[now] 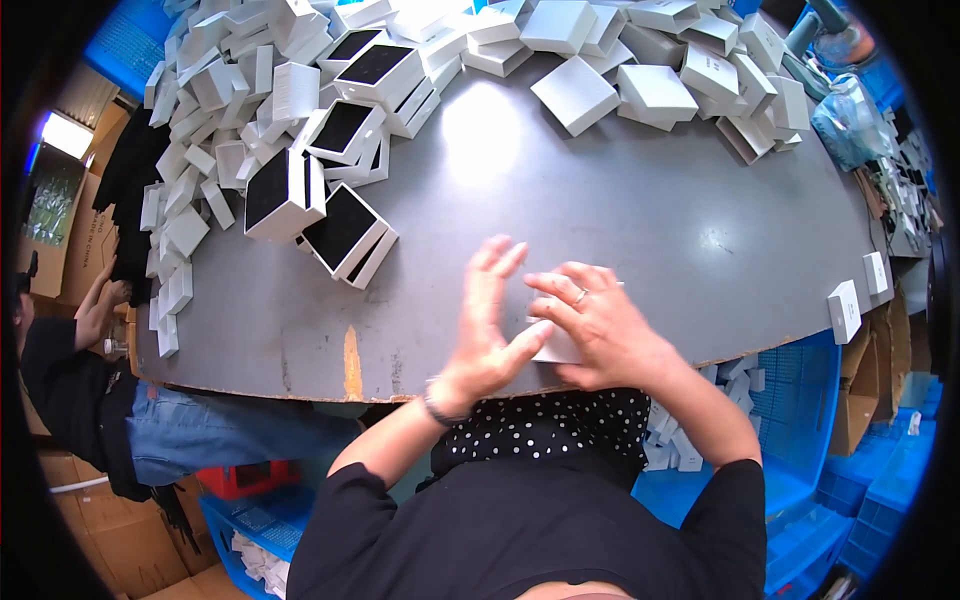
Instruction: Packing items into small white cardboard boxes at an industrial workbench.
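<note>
A small white box [560,348] lies low over the grey table [620,220] near its front edge, mostly covered by my hands. My right hand [605,325] curls over its top and right side, with a ring on one finger and the thumb along the near side. Beside it, my left hand [485,335] has its fingers stretched out and apart, its thumb tip reaching the box's left edge; whether it touches cannot be made out. Left of my hands, several white boxes with black inserts [343,222] are stacked loosely.
White boxes and lids [205,90] are heaped along the left side, with another heap [655,92] at the far right. Two small white boxes [845,310] stand by the right edge. Blue crates [795,400] hold white pieces below. A person [75,370] is at the left.
</note>
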Tool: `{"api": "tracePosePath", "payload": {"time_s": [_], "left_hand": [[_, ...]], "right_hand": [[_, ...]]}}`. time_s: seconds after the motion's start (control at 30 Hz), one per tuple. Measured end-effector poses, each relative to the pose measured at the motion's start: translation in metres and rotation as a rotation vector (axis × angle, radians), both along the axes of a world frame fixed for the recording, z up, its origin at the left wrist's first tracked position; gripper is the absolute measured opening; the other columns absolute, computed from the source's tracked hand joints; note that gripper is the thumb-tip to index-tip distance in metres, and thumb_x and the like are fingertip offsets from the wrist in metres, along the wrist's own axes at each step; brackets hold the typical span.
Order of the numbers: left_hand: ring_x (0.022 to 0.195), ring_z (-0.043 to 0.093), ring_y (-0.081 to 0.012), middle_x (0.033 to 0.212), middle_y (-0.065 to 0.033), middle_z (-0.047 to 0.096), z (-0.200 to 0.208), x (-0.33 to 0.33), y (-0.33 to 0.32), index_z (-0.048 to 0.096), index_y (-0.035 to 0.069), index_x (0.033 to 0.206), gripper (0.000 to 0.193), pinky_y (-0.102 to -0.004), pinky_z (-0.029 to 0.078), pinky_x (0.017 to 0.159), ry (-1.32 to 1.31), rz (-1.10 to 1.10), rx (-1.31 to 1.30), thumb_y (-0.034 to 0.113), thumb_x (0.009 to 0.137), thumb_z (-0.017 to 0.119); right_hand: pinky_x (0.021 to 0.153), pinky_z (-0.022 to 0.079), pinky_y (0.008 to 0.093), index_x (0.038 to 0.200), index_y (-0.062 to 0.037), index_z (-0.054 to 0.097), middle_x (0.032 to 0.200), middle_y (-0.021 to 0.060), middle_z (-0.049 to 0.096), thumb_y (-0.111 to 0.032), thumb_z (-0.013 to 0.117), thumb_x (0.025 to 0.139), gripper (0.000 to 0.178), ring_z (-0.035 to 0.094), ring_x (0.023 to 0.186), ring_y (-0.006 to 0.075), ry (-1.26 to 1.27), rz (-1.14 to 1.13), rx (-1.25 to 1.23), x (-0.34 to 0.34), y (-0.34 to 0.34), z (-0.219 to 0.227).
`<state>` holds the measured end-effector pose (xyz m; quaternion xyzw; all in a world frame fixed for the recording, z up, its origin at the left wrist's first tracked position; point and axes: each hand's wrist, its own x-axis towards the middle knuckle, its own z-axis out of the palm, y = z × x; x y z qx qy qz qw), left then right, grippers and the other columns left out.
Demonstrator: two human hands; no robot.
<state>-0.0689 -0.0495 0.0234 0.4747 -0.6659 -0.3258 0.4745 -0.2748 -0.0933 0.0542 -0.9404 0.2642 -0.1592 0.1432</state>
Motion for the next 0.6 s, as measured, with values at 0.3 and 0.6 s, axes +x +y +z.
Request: {"api": "tracePosePath", "payload": {"time_s": [0.3,0.6], "left_hand": [[0.126,0.043,-0.0389,0.134,-0.0184,0.048,0.014,0.140,-0.031,0.057,0.007,0.128,0.067,-0.0488,0.037,0.111,-0.879,0.641,-0.113,0.024,0.070,0.087],[0.108,0.056,-0.0278,0.103,-0.0060,0.061,0.014,0.135,-0.004,0.062,0.012,0.102,0.028,-0.0432,0.038,0.098,-0.879,0.556,-0.305,0.009,0.080,0.079]], "right_hand": [[0.125,0.023,0.0484,0.137,-0.0190,0.054,0.156,0.0090,0.041,-0.008,0.074,0.077,0.065,0.028,0.152,0.0240,0.450,-0.478,-0.776,-0.020,-0.203,0.025],[0.097,0.047,0.0354,0.124,-0.0062,0.054,0.109,0.0089,0.069,-0.026,0.079,0.078,0.056,0.064,0.106,0.0227,-0.332,-0.299,0.416,-0.036,-0.156,0.017]]}}
